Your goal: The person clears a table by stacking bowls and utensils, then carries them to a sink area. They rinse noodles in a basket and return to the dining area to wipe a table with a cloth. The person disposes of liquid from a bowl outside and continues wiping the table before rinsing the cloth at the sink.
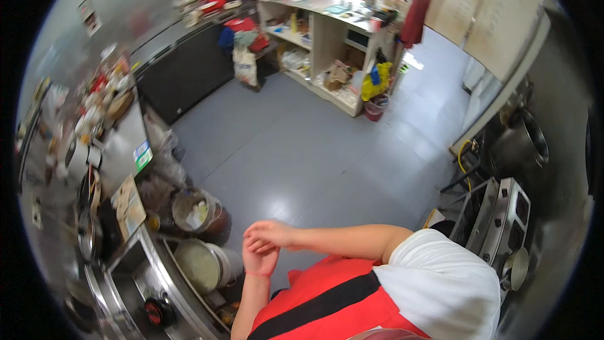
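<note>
My right hand (270, 234) rests over my left hand (258, 256), and the two touch in front of my red apron (325, 288). Their fingers are bent and overlap, so what lies between the palms is hidden. No tool or other object shows in either hand. A thin red band (258, 274) circles the left wrist. Just left of the hands stands a white bucket (230, 264) with cloudy pale liquid inside. Beyond it is a lined waste bin (218, 219) with pale refuse.
A stainless-steel sink unit (158, 264) and a cluttered steel counter (123, 144) line the left. Shelving (309, 47) stands across the grey floor (283, 137). On the right are a gas stove (507, 217), a large metal pot (519, 144) and a doorway past a dark-red cloth (420, 9).
</note>
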`<action>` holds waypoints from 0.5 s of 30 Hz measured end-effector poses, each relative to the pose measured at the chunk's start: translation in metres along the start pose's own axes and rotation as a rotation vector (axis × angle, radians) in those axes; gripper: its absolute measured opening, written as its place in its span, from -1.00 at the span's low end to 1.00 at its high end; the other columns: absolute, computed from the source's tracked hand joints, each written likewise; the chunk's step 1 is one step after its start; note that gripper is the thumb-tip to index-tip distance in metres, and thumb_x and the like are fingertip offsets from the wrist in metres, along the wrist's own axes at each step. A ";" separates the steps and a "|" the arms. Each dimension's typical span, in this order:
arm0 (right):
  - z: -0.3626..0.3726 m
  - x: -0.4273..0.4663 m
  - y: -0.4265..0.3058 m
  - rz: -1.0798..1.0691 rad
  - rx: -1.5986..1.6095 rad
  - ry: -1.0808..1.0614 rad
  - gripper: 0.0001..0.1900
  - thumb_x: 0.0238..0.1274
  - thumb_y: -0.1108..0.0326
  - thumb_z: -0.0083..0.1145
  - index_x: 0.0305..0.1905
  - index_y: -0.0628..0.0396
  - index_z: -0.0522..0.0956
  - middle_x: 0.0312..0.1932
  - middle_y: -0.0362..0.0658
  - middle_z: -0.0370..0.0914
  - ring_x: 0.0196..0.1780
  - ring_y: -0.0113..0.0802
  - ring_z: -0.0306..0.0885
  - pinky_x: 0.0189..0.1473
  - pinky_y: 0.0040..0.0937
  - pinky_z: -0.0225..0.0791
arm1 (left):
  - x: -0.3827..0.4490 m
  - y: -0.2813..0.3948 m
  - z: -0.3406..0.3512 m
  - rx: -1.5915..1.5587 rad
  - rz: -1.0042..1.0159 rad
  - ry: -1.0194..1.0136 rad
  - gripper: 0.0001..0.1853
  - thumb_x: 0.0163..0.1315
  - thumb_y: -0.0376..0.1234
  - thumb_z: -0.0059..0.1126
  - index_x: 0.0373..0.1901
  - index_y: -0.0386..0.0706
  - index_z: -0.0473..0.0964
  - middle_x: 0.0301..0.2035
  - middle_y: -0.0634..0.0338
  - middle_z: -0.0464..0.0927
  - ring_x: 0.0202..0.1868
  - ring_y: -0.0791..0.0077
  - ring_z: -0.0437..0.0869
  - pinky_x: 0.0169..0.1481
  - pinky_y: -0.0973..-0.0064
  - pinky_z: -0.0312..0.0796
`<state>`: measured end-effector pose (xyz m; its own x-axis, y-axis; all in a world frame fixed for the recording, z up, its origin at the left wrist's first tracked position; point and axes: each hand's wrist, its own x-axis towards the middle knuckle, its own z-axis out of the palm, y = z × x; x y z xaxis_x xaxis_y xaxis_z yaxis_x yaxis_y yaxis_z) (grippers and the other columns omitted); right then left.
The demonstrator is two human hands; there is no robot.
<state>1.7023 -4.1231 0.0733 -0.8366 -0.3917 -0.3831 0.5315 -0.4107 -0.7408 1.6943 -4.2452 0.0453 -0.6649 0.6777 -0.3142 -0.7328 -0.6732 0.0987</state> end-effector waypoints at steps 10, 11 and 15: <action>-0.288 -0.187 -0.069 -0.325 -0.069 0.653 -0.67 0.27 0.17 -0.03 0.03 0.14 0.40 -0.06 -0.15 0.44 -0.13 -0.45 0.46 -0.09 -0.46 0.39 | 0.242 -0.134 0.044 0.425 -0.277 0.253 -0.78 0.17 -0.31 -0.05 -0.16 -0.15 0.42 -0.24 0.19 0.48 -0.15 0.36 0.49 0.02 0.38 0.42; -0.318 -0.201 -0.073 -0.331 -0.021 0.686 -0.66 0.28 0.16 -0.04 0.02 0.14 0.40 -0.06 -0.15 0.44 -0.13 -0.44 0.46 -0.07 -0.45 0.38 | 0.266 -0.138 0.039 0.439 -0.274 0.288 -0.76 0.17 -0.31 -0.04 -0.15 -0.16 0.42 -0.24 0.18 0.48 -0.15 0.37 0.49 0.03 0.37 0.42; -0.446 -0.267 -0.075 -0.259 0.069 0.931 -0.66 0.29 0.14 -0.06 0.00 0.14 0.41 -0.11 -0.14 0.47 -0.14 -0.44 0.46 -0.09 -0.45 0.38 | 0.364 -0.174 0.054 0.583 -0.285 0.361 -0.83 0.19 -0.32 -0.01 -0.21 -0.14 0.40 -0.27 0.19 0.49 -0.18 0.36 0.50 -0.01 0.32 0.45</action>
<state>1.8271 -3.6207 -0.0149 -0.6831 0.5148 -0.5180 0.2974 -0.4518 -0.8411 1.5719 -3.8655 -0.0351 -0.4223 0.5959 -0.6831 -0.8944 -0.1515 0.4207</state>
